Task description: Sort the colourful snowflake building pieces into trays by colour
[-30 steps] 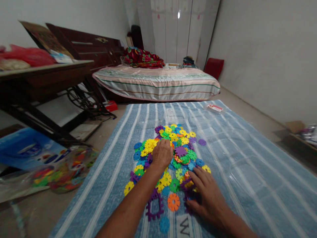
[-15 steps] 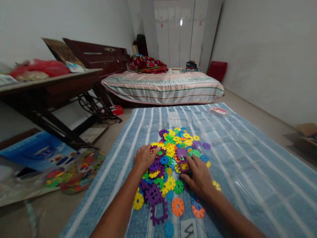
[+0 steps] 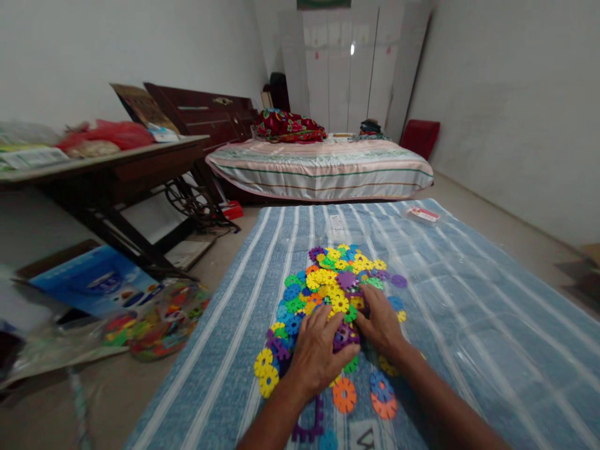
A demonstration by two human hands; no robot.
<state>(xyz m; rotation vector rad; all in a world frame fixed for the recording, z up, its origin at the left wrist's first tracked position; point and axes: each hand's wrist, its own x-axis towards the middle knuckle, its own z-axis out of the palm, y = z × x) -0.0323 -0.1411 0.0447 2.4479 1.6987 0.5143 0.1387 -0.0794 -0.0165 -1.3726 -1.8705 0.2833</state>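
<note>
A loose heap of notched plastic discs (image 3: 325,278) in yellow, green, blue and orange lies on the striped cloth, mixed with purple square building pieces (image 3: 345,337). My left hand (image 3: 315,350) curls over several purple squares at the near side of the heap, thumb pointing right. Just to the right, my right hand (image 3: 383,322) has its fingers bent around the edge of a purple square piece with a yellow middle (image 3: 357,302). Its fingertips are partly hidden. Near my wrists lie an orange disc (image 3: 344,395) and an open purple square frame (image 3: 320,419).
Blue-and-white striped cloth (image 3: 225,325) covers the surface. Clear plastic packaging (image 3: 487,337) lies right of the heap, and a small red-labelled packet (image 3: 423,215) at the far right. Left stand a sewing-machine table (image 3: 135,153) and a bag of colourful pieces (image 3: 164,325) on the floor.
My left hand has come right and nearer, bringing purple squares toward my right hand and uncovering blue and green discs on the left. My right hand stays beside the heap. The view has shifted slightly.
</note>
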